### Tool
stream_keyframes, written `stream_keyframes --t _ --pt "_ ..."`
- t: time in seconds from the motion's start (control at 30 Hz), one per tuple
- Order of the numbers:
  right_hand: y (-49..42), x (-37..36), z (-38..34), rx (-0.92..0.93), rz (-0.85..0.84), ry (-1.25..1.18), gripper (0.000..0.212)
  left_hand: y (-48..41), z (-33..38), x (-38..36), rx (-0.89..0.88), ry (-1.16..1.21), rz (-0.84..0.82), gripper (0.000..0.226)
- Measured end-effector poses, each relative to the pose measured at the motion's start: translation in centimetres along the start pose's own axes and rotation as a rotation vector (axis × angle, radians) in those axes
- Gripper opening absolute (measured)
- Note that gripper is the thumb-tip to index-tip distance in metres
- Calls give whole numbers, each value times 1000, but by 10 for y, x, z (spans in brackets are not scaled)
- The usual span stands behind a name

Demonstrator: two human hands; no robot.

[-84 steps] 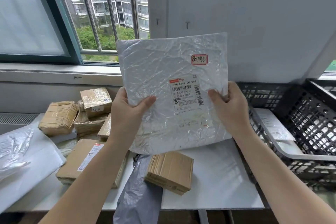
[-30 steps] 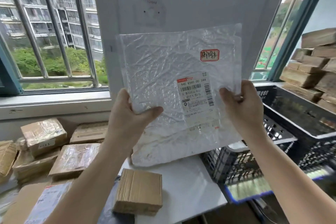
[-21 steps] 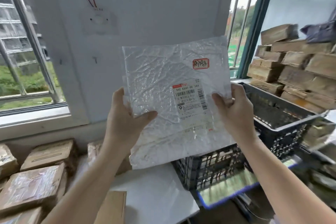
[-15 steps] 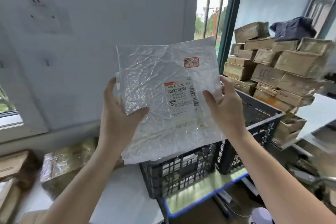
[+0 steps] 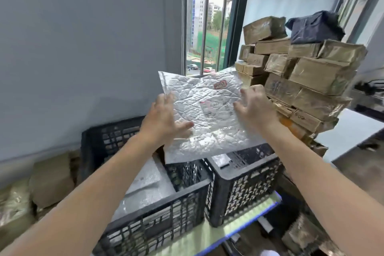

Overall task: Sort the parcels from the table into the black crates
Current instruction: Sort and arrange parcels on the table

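Silver parcel (image 5: 209,131) tilted flat over black crates (image 5: 243,189) for drop; left grip (image 5: 164,118), right grip (image 5: 254,106) flank edges; blurred, so holding or releasing cannot be told.

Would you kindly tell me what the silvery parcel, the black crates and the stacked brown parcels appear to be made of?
The silvery parcel looks like thin metallised plastic film, shiny and crinkled, possibly bubble-lined. The black crates seem moulded rigid plastic, matte, with lattice walls. The brown parcels look like cardboard under glossy clear tape, judging by their sheen.
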State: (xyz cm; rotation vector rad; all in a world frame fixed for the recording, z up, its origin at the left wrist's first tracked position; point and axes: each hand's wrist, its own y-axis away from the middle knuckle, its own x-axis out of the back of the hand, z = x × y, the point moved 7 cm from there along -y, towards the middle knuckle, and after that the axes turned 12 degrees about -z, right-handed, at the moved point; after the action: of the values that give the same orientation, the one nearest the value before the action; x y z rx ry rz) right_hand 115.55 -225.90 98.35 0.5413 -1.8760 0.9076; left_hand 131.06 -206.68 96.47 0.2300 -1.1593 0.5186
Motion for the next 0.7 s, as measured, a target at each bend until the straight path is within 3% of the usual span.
stream_keyframes --t 0.27,0.33,0.53,0.7 --pt "-91 -70 74 -29 -262 260 49 -142 35 -96 -34 -196 -373 111" --pt "-104 -92 88 -37 -331 301 52 -162 39 -126 -13 -252 -461 103" --pt "-130 -174 132 8 -505 397 49 -204 31 -196 190 -401 -696 94" --pt "-144 -255 160 155 -682 379 35 -232 11 -252 322 -348 -844 78"
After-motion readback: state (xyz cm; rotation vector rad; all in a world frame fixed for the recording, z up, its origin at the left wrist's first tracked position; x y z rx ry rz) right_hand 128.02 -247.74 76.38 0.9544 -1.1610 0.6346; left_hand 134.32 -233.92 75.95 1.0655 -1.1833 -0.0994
